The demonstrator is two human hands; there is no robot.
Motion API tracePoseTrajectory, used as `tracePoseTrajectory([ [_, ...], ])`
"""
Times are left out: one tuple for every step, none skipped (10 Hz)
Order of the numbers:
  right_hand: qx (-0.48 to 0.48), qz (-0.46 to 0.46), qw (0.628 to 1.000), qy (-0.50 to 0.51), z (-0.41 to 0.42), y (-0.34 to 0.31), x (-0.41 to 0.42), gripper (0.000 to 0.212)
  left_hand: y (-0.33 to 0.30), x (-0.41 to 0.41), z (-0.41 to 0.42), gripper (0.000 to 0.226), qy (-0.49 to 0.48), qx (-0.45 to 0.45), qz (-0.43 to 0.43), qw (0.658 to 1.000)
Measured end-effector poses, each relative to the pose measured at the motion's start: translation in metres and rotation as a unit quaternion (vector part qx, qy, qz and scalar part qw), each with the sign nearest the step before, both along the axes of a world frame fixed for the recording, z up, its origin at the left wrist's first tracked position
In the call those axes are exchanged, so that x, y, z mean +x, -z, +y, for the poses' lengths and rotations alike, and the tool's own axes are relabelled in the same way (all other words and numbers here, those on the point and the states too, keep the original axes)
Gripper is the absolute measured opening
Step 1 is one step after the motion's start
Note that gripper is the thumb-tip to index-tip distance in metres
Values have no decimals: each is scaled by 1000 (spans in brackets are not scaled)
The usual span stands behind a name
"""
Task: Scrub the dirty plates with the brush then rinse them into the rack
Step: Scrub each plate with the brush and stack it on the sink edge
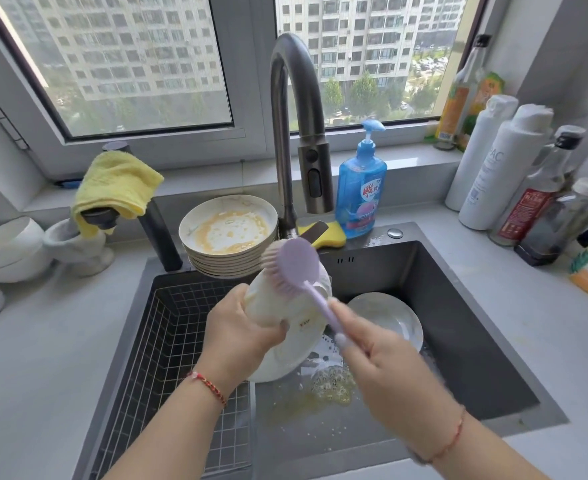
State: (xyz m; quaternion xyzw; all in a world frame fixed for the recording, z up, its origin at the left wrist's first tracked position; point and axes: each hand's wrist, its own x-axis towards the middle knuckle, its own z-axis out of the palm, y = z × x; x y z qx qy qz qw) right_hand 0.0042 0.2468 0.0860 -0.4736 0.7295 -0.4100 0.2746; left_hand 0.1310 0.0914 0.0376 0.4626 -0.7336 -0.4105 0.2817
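From my head view: my left hand [240, 327] curls round the tilted plate [285, 306] over the sink [459, 306], its underside toward me. My right hand [379, 362] pinches the brush [297, 268] handle, which runs up-left, its head on the plate's far edge. The rack [168, 341] lies left (dirty stack [228, 233] behind). The white bottle [504, 168] reads "PAC".

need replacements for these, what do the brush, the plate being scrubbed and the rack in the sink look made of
Brush: matte lilac plastic, moulded in one colour with pale synthetic-looking bristles.
Plate: likely glazed ceramic, glossy white with a small printed mark.
Rack: dark metal wire, thin grid, probably coated.
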Motion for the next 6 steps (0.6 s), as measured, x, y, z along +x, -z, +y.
tracePoseTrajectory([
  [73, 106, 988, -89, 7, -12, 25, 77, 6, -1, 0, 50, -21, 20, 30, 999],
  [86, 137, 984, -73, 4, -16, 19, 66, 8, 0, 0, 48, 13, -12, -24, 1000],
  [87, 100, 991, 10, -5, -6, -11, 48, 4, 6, 2, 35, 11, -18, -2, 1000],
  [124, 47, 988, 75, -7, 7, -34, 43, 4, 14, 4, 35, 10, -27, 11, 1000],
  [170, 9, 981, 95, -3, 23, -43, 40, 0, 19, 1, 39, 5, -21, 25, 999],
  [163, -26, 981, 100, -3, 25, -41, 34, -5, 18, -1, 40, 10, -34, 34, 999],
])
